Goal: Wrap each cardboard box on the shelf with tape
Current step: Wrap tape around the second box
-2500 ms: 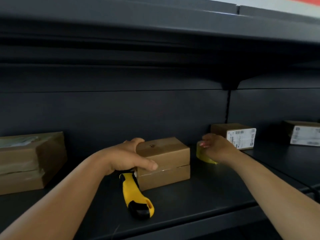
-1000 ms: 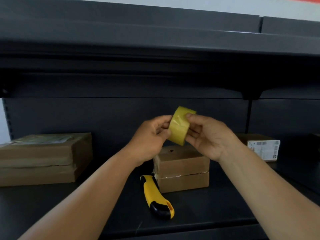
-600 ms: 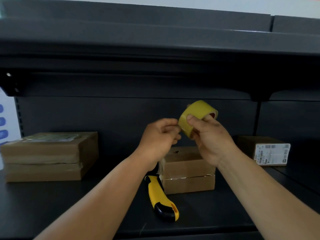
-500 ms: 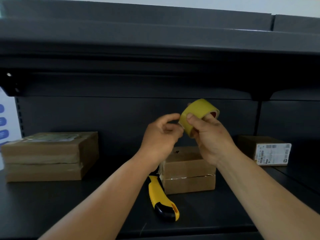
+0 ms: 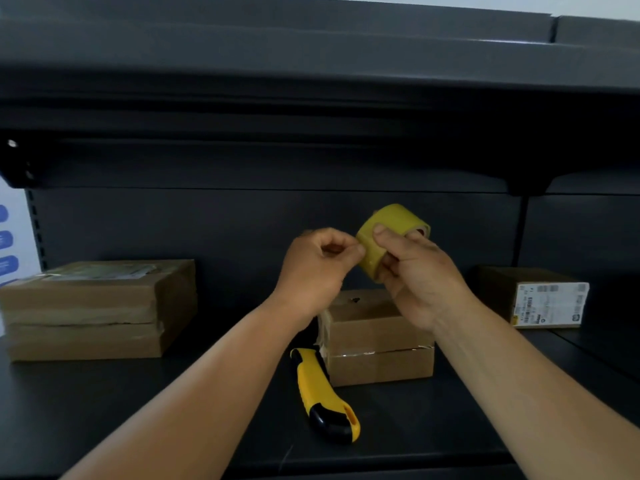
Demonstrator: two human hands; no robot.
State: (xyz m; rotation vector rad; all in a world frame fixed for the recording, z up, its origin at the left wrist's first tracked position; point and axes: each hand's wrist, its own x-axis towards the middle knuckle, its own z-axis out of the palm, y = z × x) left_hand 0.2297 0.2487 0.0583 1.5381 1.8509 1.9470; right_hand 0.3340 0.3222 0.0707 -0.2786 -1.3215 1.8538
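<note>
Boxes on shelf point(image 5: 398, 431): 3 in view. Middle box point(image 5: 377, 341) showed clear tape at its seam; full wrap not confirmed. Tape roll point(image 5: 388, 237) was above it, right hand point(image 5: 415, 275) curled round it, left hand point(image 5: 318, 268) pinching at its edge, loose end too small to see. Knife point(image 5: 325, 396) lay beside middle box. Left box point(image 5: 93, 306) looked taped. Right box point(image 5: 533, 296) was dim, far sides hidden.

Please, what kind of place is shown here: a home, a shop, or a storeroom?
Probably a storeroom or a shop's packing area. Dark metal shelving holds several cardboard boxes, one with a printed shipping label, and a yellow utility knife lies ready beside them.
</note>
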